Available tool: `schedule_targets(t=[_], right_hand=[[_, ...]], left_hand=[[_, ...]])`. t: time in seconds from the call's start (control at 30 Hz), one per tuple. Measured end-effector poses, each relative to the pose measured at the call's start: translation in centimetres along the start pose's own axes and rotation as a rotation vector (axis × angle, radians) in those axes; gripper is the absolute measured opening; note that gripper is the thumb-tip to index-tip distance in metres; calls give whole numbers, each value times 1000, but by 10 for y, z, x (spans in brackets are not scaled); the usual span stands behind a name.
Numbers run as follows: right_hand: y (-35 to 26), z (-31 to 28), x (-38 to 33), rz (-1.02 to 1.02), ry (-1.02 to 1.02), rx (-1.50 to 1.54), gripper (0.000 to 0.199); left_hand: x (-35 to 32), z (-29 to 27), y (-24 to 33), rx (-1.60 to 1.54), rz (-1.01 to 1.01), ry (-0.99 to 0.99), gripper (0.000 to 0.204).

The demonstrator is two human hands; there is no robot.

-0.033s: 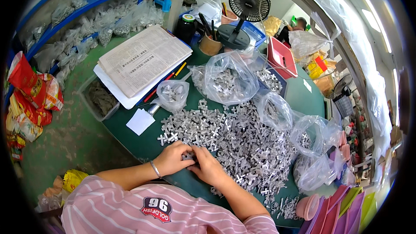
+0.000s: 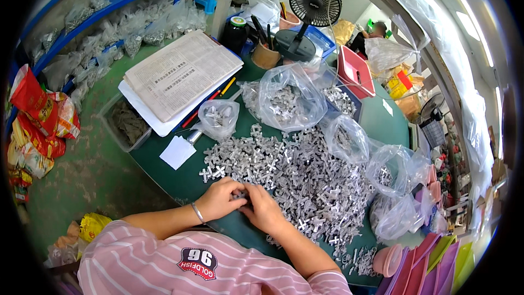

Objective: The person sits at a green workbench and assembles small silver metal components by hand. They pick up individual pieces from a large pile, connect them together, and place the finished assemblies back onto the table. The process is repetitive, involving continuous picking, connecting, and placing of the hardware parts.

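Note:
My left hand (image 2: pixel 219 201), with a silver bangle (image 2: pixel 197 213) at its wrist, is closed at the near edge of the table. Against it, fingertips curled inward, is my right hand (image 2: pixel 264 208), also closed. Between them is a small grey metal part (image 2: pixel 238 193), mostly covered by the fingers. Just beyond the hands spreads a wide heap of small cross-shaped grey metal parts (image 2: pixel 316 186). A lighter, shinier pile of such parts (image 2: pixel 240 158) joins it on the left.
Clear plastic bags of parts (image 2: pixel 286 101) ring the heap's far and right sides. Papers (image 2: pixel 172 76), pens and a plastic tub (image 2: pixel 124 123) sit at the left. A black fan (image 2: pixel 315 5), a pink basket (image 2: pixel 355 71) and a pink cup (image 2: pixel 386 261) stand around the table.
My fingers have closed further over the small metal part, so less of it shows. The heap and the things around it look the same.

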State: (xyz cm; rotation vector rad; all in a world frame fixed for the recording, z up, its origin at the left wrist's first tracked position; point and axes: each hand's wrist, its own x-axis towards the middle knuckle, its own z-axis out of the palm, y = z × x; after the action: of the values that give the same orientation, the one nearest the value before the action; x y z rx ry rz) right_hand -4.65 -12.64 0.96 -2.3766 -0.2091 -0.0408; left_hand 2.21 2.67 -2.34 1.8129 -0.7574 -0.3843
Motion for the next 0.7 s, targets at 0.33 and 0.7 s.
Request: schedule_targets(t=[0.33, 0.7], right_hand=[[35, -8, -25, 185, 402, 45, 21], [19, 6, -27, 217, 288, -372, 26]], left_hand=[[7, -5, -6, -513, -36, 126, 21], [-18, 5, 7, -678, -231, -9, 15]])
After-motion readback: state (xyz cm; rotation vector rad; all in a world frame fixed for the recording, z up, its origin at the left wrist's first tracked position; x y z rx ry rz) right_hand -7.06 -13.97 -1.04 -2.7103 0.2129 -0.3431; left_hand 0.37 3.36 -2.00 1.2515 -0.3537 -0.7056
